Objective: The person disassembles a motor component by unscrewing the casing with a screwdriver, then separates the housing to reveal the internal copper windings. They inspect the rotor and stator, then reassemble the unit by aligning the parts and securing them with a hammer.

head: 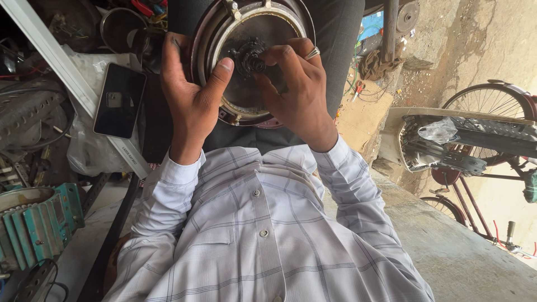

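A round metal housing, dull grey inside with a reddish-brown rim, rests on the person's dark-trousered lap. At its centre sits a black, grimy, toothed hub. The left hand cups the housing's left rim, thumb pressed flat on the plate just beside the hub. The right hand, wearing a silver ring, pinches the hub between bent fingertips. Left of the housing lies a glossy black phone on crumpled white plastic. Well right of the housing stands a bicycle.
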### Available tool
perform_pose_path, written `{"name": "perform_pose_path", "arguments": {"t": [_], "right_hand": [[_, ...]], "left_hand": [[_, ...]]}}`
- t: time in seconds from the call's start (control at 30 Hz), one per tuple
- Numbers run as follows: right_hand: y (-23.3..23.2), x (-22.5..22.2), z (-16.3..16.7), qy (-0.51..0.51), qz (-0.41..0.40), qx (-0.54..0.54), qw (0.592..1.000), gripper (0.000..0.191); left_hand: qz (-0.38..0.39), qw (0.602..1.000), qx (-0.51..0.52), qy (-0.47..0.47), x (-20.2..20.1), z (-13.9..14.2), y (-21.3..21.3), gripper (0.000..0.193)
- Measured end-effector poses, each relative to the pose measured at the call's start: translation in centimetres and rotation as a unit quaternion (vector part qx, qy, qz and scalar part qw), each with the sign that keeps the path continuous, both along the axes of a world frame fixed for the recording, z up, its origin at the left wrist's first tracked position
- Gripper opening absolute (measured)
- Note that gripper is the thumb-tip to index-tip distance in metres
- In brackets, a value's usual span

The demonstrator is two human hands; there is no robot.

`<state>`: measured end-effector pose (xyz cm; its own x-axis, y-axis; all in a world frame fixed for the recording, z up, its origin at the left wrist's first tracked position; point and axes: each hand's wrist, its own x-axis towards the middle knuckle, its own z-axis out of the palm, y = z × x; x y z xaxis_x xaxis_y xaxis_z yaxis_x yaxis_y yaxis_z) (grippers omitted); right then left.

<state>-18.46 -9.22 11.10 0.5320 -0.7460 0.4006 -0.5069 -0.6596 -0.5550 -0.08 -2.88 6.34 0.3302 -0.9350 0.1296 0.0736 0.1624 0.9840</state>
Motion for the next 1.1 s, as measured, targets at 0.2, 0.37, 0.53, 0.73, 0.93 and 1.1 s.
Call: {"name": "perform_pose_path", "arguments": {"t": [0.2,0.37,0.53,0.73,0.93,1.1], "right_hand": [[-0.1,-3.1,2.0,-0.058,-0.119,0.083,0.988,0.041],[0.0,-4.3,-1.6,0.021,-0.075,0.113,0.991,0.042],[0.7,-4.7,-4.1,0.067,-0.034,0.110,0.991,0.043],[0.2,-4.4,-3.6,0.127,-0.044,0.120,0.984,0.039],[0.2,-4.5,-3.3,0.132,-0.055,0.084,0.986,0.063],[0.8,-5.7,-2.0,0.058,-0.109,0.124,0.985,0.060]], "left_hand": [[0.033,0.999,-0.010,-0.002,2.1,-0.7,0.5,0.042],[0.114,0.993,-0.011,0.003,5.1,-2.3,1.4,0.060],[0.128,0.991,-0.027,-0.005,8.2,-3.1,2.4,0.062],[0.133,0.988,-0.039,-0.061,8.8,-3.1,3.4,0.062],[0.132,0.990,-0.012,-0.051,8.3,-2.9,3.2,0.051],[0.106,0.994,-0.015,-0.007,6.9,-0.3,1.4,0.050]]}}
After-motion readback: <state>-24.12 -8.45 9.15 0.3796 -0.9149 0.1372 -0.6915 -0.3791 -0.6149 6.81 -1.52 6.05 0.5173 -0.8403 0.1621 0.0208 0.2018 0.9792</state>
